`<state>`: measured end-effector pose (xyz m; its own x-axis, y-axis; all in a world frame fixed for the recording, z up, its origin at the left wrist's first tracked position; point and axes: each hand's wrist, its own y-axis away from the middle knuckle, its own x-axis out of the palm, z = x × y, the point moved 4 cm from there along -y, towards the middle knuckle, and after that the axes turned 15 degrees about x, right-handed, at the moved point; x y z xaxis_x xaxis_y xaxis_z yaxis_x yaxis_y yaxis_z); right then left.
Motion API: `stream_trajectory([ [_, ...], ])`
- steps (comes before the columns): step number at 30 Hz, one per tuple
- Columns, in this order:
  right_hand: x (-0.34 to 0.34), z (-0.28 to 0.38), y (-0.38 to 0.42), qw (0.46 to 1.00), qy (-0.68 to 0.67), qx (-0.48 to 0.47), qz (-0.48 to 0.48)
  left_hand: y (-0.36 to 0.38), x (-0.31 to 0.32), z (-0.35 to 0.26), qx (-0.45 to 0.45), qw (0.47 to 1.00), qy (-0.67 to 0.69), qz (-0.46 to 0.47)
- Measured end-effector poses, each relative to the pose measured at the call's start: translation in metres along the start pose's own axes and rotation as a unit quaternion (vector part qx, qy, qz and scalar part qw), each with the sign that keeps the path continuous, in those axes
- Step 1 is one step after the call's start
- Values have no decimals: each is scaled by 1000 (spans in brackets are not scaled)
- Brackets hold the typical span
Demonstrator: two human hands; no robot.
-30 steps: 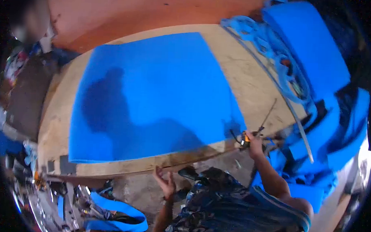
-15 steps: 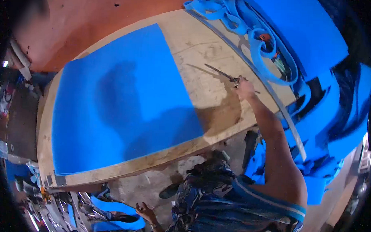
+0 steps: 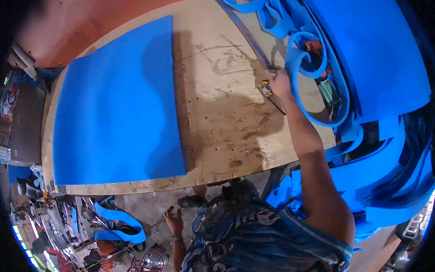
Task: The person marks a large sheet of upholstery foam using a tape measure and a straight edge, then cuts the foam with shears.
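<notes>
My right hand [image 3: 279,83] is closed around the near end of a long, flat metal bar [image 3: 246,32] on the plywood table. Close beside that hand, a small yellow-and-dark tool [image 3: 264,88] with a thin dark rod lies on the wood. My left hand [image 3: 174,222] hangs low in front of the table, holding nothing, its fingers loosely bent and apart. A large blue foam sheet [image 3: 115,108] covers the left part of the table, with a dark shadow along its right edge.
Curled blue foam strips [image 3: 344,99] lie on the right side beside a stacked blue sheet [image 3: 373,60]. More foam offcuts [image 3: 369,182] pile up past the table's right end. Clutter and a blue strip [image 3: 128,236] are on the floor at lower left.
My right hand has let go of the thin-rodded tool, which now lies on the table, and has taken hold of the bar. The foam sheet appears farther left as the view shifts.
</notes>
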<state>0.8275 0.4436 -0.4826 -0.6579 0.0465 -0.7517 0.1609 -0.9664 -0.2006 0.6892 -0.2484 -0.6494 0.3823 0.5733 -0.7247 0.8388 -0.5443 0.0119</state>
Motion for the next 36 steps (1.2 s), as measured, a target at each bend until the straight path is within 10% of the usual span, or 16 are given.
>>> stream_trajectory([
  [3, -51, -23, 40, 996, -82, -20, -1, -12, -5, -6, -10, 997, 9, -72],
  [8, -77, -133, 158, 945, 308, -111, 27, 5, 13, -35, -53, 970, 125, -200],
  [9, -94, -116, 171, 967, 240, 80, 32, 4, 20, -45, -45, 974, 131, -179],
  [15, -101, -133, 142, 985, -45, 67, 155, -40, 17, -148, 29, 991, 103, -75],
  [21, -139, -97, 140, 845, -299, 334, 291, -52, 5, -169, 9, 947, 309, -87],
  [23, -130, -129, 136, 942, -238, 195, 132, -52, -2, -172, -4, 932, 357, -61],
  [27, -137, -67, 195, 898, -307, 251, 190, -47, -18, -182, 42, 912, 396, -93],
  [31, -121, 12, 242, 910, -298, 37, 284, -83, -43, -183, 67, 891, 446, -44],
  [36, -70, 94, 313, 885, -334, 7, 325, -164, -123, -194, 133, 867, 462, -136],
])
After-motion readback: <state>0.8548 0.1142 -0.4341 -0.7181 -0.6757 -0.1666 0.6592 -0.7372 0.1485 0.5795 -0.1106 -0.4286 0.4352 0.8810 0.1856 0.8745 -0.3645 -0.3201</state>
